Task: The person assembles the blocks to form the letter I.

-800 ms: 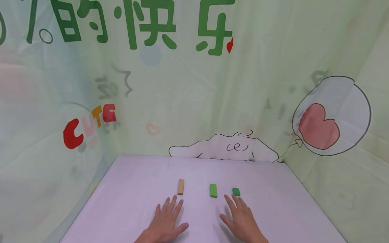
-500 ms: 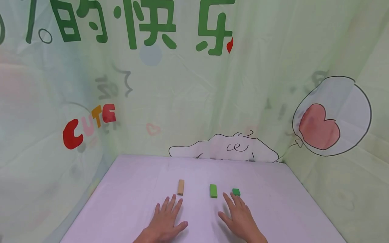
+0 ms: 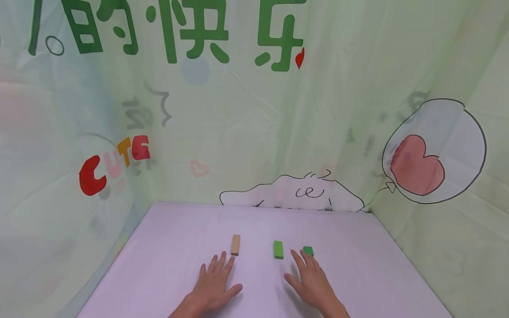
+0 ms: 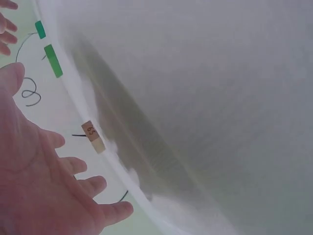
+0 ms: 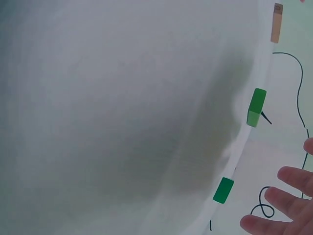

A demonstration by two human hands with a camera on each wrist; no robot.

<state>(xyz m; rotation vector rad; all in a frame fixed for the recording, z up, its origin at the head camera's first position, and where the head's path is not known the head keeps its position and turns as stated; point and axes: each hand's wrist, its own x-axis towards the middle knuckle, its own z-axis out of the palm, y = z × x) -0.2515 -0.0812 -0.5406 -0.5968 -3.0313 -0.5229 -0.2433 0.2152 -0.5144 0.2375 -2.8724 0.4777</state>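
With left hand (image 3: 214,285) and right hand (image 3: 313,281) spread and holding nothing, I seem (in my judgement) to have 0 handling done and all 3 pieces left: wooden block (image 3: 236,245), light green block (image 3: 278,250) and dark green block (image 3: 308,250), apart on the surface (image 3: 171,243) near my fingertips.

Through my head feed I see green characters (image 3: 168,31) atop a pale cloth backdrop (image 3: 246,119), CUTE lettering (image 3: 125,154) at mid-left, a drawn balloon (image 3: 449,141) with a red heart (image 3: 415,170) at right, and a lilac tabletop (image 3: 179,234) across the bottom.
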